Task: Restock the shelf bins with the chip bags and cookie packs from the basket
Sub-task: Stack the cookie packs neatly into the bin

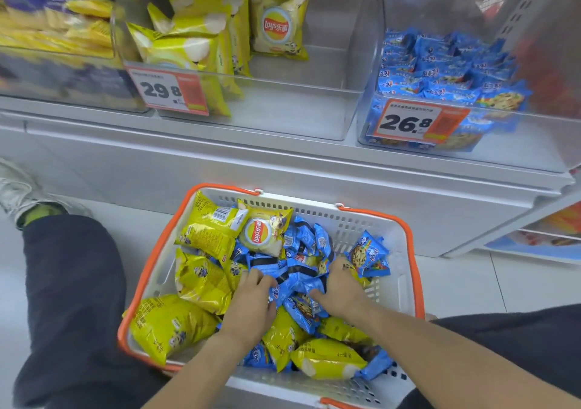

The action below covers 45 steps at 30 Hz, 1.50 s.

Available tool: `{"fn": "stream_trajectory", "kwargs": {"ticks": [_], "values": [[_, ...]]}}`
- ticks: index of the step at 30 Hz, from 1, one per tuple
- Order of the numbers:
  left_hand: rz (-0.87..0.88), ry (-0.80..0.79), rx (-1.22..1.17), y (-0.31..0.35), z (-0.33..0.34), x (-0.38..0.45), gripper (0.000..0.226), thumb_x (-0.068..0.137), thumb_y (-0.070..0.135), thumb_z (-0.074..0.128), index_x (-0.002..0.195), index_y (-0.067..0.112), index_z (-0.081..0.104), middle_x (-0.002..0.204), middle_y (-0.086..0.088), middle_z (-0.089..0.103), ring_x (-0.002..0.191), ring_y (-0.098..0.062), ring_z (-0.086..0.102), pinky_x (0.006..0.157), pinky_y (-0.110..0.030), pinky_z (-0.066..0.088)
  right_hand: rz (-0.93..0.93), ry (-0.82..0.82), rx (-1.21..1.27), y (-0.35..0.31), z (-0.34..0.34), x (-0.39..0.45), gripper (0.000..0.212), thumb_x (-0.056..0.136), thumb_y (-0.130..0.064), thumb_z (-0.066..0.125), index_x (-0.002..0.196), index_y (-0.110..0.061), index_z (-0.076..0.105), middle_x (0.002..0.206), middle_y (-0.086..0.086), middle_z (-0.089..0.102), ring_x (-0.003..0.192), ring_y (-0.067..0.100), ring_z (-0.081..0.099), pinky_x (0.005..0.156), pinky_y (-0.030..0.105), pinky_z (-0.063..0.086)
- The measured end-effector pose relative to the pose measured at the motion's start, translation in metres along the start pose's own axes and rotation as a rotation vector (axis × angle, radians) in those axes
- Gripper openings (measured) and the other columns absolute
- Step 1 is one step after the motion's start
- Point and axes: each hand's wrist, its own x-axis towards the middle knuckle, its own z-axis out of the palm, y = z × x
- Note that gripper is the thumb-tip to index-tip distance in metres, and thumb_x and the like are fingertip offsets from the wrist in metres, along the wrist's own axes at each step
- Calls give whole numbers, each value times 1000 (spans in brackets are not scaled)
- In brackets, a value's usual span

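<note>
Both hands' grip [251, 301] [339, 286] on cookie packs [298, 278], fingertips buried

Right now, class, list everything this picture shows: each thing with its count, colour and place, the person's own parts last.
Basket: one, white with orange rim, on the floor below the shelf.
Chip bags in basket: several, yellow.
Cookie packs in basket: many, blue.
Middle bin: one, clear, holding yellow chip bags, tag 29.8.
Right bin: one, clear, holding blue cookie packs, tag 26.8.
Left bin: blurred yellow and purple packs.
Left hand: among the blue packs.
Right hand: gripping blue packs.
Legs: dark trousers.
</note>
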Motion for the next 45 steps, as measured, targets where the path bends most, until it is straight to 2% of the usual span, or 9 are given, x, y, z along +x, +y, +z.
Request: {"fn": "stream_trajectory", "kwargs": {"ticks": [3, 7, 10, 16, 21, 30, 35, 38, 45], "values": [[-15, 22, -18, -1, 4, -1, 33, 92, 22, 62, 124, 20, 56, 120, 0, 45, 118, -18, 40, 101, -27, 38, 33, 48, -17, -3, 4, 1, 73, 86, -43, 72, 132, -4, 31, 122, 14, 55, 109, 29, 55, 84, 38, 50], [-55, 20, -77, 0, 7, -2, 32, 91, 24, 64, 122, 21, 56, 119, 2, 44, 116, -17, 40, 103, -26, 37, 48, 35, 39, -10, -10, 0, 73, 83, -32, 76, 136, -1, 35, 85, -1, 49, 70, 9, 48, 50, 22, 36], [-88, 20, -152, 5, 4, -2, 41, 90, 29, 68, 127, 20, 52, 122, 3, 43, 118, -15, 40, 102, -23, 37, 29, -2, 9, -18, -23, -1, 59, 76, -33, 81, 118, -14, 45, 99, 3, 55, 86, 18, 58, 70, 34, 53], [11, 185, -459, 26, -31, -7, 75, 82, 29, 79, 143, 38, 35, 135, 19, 30, 115, 0, 46, 90, -10, 41, -1, -301, 313, -51, -73, -5, 38, 79, -32, 82, 109, -19, 62, 98, 5, 63, 75, 20, 57, 65, 29, 53], [138, 172, -576, 42, -78, -5, 49, 84, 47, 70, 128, 45, 50, 141, 30, 34, 129, 12, 38, 97, -6, 35, -82, -500, 532, -62, -111, -12, 29, 86, -28, 75, 114, -20, 71, 85, -2, 54, 64, 12, 42, 60, 24, 42], [-24, 181, -1086, 70, -126, 14, 49, 73, 43, 81, 100, 9, 59, 80, -3, 72, 78, -24, 70, 67, -27, 55, -309, -555, 471, -83, -184, -54, 62, 87, -62, 49, 102, -5, 67, 94, 7, 70, 77, 19, 60, 66, 27, 50], [17, 115, -1114, 91, -139, 17, 17, 85, 23, 69, 84, 10, 59, 57, 17, 63, 55, 3, 58, 55, -13, 45, -442, -321, 303, -84, -195, -65, 51, 78, -58, 66, 105, -14, 71, 85, 8, 72, 71, 25, 57, 67, 37, 54], [46, 117, -1119, 97, -146, 24, 33, 75, 33, 73, 92, 5, 66, 76, 3, 73, 69, -5, 65, 58, -15, 47, -542, -152, 214, -79, -200, -65, 31, 82, -50, 72, 103, -26, 72, 92, 7, 74, 74, 16, 64, 73, 42, 55], [136, 139, -1157, 121, -162, 48, 31, 71, 30, 75, 93, 9, 70, 86, -3, 77, 76, -9, 70, 62, -15, 50, -611, 68, 128, -74, -239, -81, 29, 78, -37, 82, 105, -35, 71, 104, -8, 66, 74, 2, 64, 68, 20, 54]]}}
